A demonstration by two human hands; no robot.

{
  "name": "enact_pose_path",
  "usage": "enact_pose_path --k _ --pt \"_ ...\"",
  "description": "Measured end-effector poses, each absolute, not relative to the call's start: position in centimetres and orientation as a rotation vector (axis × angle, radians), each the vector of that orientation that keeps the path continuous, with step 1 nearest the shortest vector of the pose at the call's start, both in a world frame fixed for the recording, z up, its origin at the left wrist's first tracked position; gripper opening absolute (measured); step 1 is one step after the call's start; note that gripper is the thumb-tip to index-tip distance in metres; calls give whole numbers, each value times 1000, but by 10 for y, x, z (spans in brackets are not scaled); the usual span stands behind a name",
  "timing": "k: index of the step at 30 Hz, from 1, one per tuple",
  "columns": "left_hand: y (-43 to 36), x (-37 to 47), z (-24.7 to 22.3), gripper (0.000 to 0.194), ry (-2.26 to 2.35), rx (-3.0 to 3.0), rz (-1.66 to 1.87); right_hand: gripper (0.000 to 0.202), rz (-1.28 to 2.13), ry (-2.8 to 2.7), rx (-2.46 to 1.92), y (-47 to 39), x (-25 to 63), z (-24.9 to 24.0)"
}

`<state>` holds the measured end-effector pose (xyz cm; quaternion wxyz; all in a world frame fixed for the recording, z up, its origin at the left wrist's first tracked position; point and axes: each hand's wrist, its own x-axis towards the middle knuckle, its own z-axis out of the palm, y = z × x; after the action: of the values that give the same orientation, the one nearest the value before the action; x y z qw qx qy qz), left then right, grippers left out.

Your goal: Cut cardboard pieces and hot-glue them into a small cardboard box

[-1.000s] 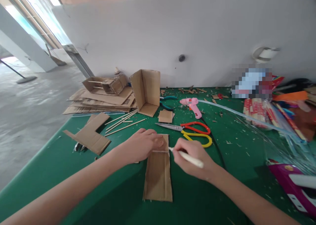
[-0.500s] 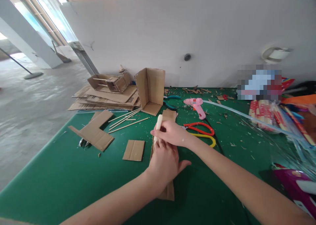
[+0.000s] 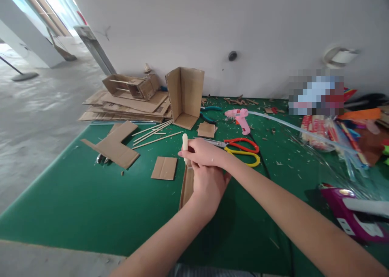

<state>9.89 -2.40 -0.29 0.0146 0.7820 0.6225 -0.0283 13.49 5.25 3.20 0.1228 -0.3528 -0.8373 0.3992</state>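
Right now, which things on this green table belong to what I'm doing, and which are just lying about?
In use:
- pale-handled tool, in your right hand
- cardboard strip, under your left hand
- cardboard square to the left, perhaps

Apparently just lying about:
- scissors
- pink glue gun
- teal-handled pliers
- thin sticks

Single head-worn camera, facing forward and down over the green tabletop [image 3: 121, 208]; left hand [image 3: 209, 183] and right hand [image 3: 203, 152] close, just below centre (forearms [image 3: 164, 236] run in from bottom and lower right); wall [image 3: 206, 21] ahead across the top, floor [image 3: 21, 119] off left.
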Motion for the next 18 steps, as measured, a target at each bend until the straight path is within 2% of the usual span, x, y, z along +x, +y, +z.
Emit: enact_pose_path --k 12,18 --pt "-23 98 -6 60 1930 2405 -103 26 1031 -2735 -988 66 126 28" --pt "-24 99 -4 77 2073 2377 -67 28 1031 -2768 -994 82 122 24"
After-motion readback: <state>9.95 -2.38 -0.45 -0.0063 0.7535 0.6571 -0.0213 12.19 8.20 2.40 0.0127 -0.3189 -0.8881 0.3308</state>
